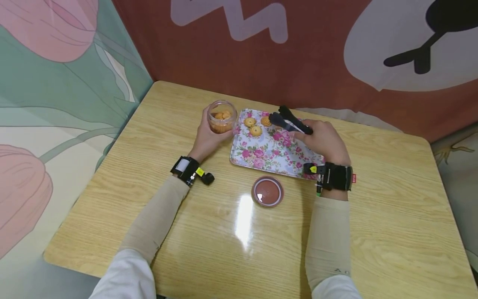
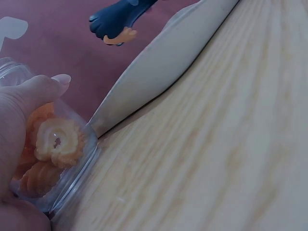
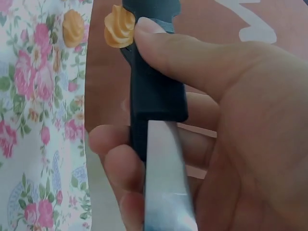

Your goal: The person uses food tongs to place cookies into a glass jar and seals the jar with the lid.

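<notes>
My left hand (image 1: 209, 139) grips a clear jar (image 1: 213, 128) beside the tray's left end; several ridged cookies (image 2: 60, 139) show inside. The mouth of the jar is uncovered. My right hand (image 1: 324, 139) holds black-and-steel tongs (image 1: 293, 122), thumb on one arm and fingers round the other, over the far part of the flowered tray (image 1: 276, 162). A cookie (image 3: 119, 26) is at the tongs' tips, and in the left wrist view this cookie (image 2: 120, 36) shows under the dark tip. Two more cookies, one (image 1: 249, 122) behind the other (image 1: 255, 131), lie on the tray.
A round reddish-brown lid (image 1: 267, 191) with a pale ring lies on the wooden table (image 1: 209, 232) in front of the tray. Close behind the table's far edge rises a red-brown wall (image 1: 317, 66); a painted wall (image 1: 74, 83) stands at the left.
</notes>
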The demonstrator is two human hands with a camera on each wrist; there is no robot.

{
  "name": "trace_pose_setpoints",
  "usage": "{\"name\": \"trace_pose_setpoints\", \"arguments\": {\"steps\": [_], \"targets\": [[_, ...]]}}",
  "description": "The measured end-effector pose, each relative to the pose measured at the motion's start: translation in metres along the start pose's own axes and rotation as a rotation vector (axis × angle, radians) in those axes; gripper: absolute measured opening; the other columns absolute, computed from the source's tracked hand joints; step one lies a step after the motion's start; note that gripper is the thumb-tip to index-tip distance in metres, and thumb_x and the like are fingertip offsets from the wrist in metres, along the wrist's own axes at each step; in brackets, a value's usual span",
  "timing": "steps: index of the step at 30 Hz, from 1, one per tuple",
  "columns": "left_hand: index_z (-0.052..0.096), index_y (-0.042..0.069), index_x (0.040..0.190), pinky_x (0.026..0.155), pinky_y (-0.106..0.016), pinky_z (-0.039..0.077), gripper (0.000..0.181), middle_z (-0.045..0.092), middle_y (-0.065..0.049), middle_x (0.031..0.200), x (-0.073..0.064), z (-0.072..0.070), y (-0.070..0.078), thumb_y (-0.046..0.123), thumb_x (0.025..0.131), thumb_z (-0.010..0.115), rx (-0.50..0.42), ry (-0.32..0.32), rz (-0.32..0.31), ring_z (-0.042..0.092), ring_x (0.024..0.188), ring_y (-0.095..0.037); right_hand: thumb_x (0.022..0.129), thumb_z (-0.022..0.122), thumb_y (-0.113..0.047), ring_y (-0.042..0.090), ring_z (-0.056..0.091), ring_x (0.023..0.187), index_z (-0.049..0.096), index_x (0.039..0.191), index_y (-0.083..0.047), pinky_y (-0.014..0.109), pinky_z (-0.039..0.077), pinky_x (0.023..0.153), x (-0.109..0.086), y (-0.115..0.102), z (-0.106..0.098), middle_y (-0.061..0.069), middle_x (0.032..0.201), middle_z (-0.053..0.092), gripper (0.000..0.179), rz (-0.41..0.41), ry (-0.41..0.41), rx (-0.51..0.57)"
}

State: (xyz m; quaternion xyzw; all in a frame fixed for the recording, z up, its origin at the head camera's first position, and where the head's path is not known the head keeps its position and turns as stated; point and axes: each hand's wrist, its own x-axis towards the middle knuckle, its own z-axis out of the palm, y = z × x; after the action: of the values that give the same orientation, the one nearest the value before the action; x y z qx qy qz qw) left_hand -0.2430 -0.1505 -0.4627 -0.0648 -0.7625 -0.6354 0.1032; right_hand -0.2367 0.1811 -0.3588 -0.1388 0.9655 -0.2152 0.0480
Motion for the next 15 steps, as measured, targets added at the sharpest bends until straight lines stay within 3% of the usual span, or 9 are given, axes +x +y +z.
{"name": "trace_pose_setpoints", "arguments": {"steps": [6, 15], "targets": [[0.022, 0.036, 0.142, 0.104, -0.042, 0.035, 0.1, 0.038, -0.014, 0.14, 0.001, 0.0, -0.002, 0.02, 0.066, 0.086, 0.009, 0.003, -0.007, 0.038, 0.123, -0.013, 0.086, 0.059, -0.053, 0.028, 0.049, 0.076, 0.062, 0.119, -0.008, 0.042, 0.039, 0.062, 0.004, -0.01, -0.001, 0.013, 0.09, 0.062, 0.056, -0.046, 0.052, 0.019], [0.023, 0.034, 0.142, 0.104, -0.042, 0.035, 0.102, 0.04, -0.013, 0.14, -0.002, 0.0, 0.002, 0.019, 0.065, 0.087, -0.013, 0.005, 0.0, 0.039, 0.122, -0.014, 0.085, 0.062, -0.05, 0.024, 0.05, 0.07, 0.06, 0.124, -0.016, 0.04, 0.041, 0.058, 0.016, -0.055, 0.005, 0.008, 0.086, 0.061, 0.051, -0.262, 0.161, 0.028]]}}
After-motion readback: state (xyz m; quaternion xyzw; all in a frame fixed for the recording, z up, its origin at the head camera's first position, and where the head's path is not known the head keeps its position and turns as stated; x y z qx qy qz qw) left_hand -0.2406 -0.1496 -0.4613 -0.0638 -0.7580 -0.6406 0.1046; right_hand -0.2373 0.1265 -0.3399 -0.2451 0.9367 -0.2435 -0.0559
